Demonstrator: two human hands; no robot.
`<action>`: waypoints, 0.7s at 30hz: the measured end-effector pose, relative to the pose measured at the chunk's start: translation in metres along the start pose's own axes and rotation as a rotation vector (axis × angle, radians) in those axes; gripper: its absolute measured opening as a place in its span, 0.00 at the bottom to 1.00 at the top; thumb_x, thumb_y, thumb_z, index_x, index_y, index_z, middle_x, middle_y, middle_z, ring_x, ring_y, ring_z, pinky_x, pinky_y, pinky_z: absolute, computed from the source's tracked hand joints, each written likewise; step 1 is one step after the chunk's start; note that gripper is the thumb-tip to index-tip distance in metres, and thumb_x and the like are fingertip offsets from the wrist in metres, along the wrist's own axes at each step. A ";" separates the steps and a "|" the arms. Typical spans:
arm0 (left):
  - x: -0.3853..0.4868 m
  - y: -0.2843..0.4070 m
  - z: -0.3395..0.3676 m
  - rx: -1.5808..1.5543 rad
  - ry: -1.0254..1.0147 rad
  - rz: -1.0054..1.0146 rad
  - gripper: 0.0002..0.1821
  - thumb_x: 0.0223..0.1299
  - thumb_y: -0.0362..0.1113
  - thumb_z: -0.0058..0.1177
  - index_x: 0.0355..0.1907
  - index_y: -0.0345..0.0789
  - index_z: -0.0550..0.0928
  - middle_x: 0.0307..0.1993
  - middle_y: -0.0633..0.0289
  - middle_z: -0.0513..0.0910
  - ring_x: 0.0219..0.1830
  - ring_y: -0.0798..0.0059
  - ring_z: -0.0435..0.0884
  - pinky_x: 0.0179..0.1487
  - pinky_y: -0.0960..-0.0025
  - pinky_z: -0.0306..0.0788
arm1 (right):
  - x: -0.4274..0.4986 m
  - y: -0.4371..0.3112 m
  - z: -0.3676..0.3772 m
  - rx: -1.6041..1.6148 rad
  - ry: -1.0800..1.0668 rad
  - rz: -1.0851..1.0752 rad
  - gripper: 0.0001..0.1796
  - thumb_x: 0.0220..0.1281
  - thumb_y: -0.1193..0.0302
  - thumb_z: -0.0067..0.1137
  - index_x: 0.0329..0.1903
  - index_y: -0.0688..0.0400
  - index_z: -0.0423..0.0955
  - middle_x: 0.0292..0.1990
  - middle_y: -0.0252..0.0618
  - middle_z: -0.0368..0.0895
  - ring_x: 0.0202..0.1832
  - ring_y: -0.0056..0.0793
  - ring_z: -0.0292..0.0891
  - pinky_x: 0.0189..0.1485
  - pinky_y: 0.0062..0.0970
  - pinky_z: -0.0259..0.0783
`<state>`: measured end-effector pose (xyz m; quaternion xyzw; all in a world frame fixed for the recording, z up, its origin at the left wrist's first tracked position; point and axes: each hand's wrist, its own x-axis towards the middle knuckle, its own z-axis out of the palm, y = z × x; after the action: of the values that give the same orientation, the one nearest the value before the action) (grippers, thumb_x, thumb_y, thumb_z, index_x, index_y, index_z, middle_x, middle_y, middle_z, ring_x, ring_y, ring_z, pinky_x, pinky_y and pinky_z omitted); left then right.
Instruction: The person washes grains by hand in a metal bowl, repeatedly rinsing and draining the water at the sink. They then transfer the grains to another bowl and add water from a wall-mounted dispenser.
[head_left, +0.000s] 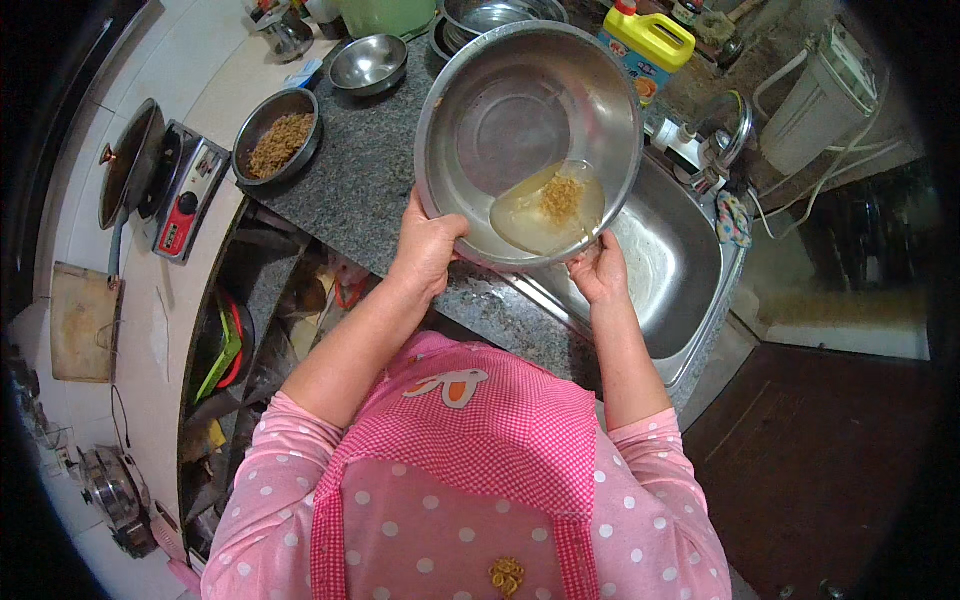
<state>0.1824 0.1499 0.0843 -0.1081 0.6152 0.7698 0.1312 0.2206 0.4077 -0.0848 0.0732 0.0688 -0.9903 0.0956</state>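
Observation:
Both of my hands grip a large steel basin (510, 97) by its rim. The basin is tilted, and cloudy yellowish liquid (517, 214) pools at its near right side with a clump of brown granular bits (562, 199) in it. My left hand (425, 244) clasps the rim at the near left, thumb on the inside. At the near right, my right hand (602, 271) supports the rim from below, its fingers partly hidden. Part of the basin overlaps the steel sink (667, 277). A smaller steel bowl (313, 154) on the granite counter holds brown crumbly food (281, 145).
A small steel bowl (369, 66) and stacked basins (495, 11) stand at the back. Near the faucet (720, 154) is a yellow-capped detergent jug (649, 45). A cloth (733, 219) hangs at the sink's edge. To the left are a portable gas stove (191, 199) and a lidded pan (135, 165).

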 end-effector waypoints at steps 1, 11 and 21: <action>0.001 -0.001 -0.002 0.007 0.001 0.000 0.33 0.37 0.18 0.46 0.55 0.35 0.65 0.42 0.59 0.74 0.36 0.68 0.78 0.32 0.71 0.75 | 0.002 0.002 0.003 -0.058 0.128 -0.049 0.16 0.69 0.64 0.35 0.51 0.59 0.65 0.45 0.41 0.76 0.45 0.35 0.74 0.48 0.35 0.73; 0.001 -0.002 -0.004 -0.017 0.006 0.007 0.32 0.39 0.18 0.45 0.54 0.34 0.66 0.42 0.59 0.74 0.39 0.70 0.76 0.36 0.72 0.73 | 0.003 0.026 0.061 -0.196 0.543 -0.172 0.17 0.71 0.62 0.30 0.49 0.59 0.65 0.43 0.38 0.75 0.38 0.29 0.74 0.37 0.26 0.73; 0.001 0.001 -0.002 -0.015 -0.015 0.050 0.31 0.39 0.18 0.45 0.54 0.33 0.66 0.44 0.58 0.74 0.44 0.67 0.75 0.46 0.68 0.72 | 0.001 0.016 0.037 -0.172 0.366 -0.132 0.12 0.67 0.66 0.38 0.43 0.58 0.68 0.36 0.36 0.76 0.30 0.24 0.71 0.25 0.19 0.67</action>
<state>0.1810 0.1476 0.0847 -0.0879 0.6110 0.7782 0.1160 0.2176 0.3862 -0.0506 0.2386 0.1738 -0.9552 0.0221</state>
